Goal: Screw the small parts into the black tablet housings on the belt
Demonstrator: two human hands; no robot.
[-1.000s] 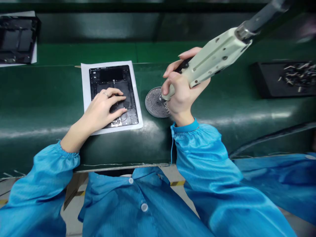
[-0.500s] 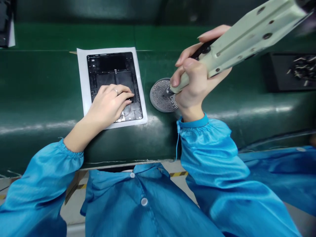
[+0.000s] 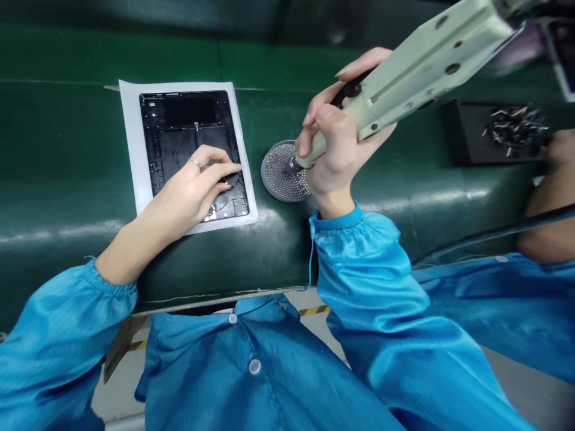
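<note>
My right hand (image 3: 336,143) is wrapped round a pale green electric screwdriver (image 3: 417,66), which slants down to the left. Its tip reaches a round grey screw tray (image 3: 276,173) with a dimpled face; whether a screw is on the tip I cannot tell. My left hand (image 3: 193,185), with a ring on one finger, is over the lower part of an opened black tablet housing (image 3: 179,143). Its fingers are bent together near the housing's right edge, around something small and dark that I cannot make out. The housing lies on a white sheet (image 3: 132,143).
A black box (image 3: 469,134) of small loose parts stands on the green bench (image 3: 67,161) to the right. Another person's arm (image 3: 552,203) is beside it. A dark cable (image 3: 494,230) runs across at the right, near the bench's front edge.
The view has swung right, showing more of the box and another person's arm. My left fingers have drawn closer together near the housing's right side. The screwdriver tip stays at the tray.
</note>
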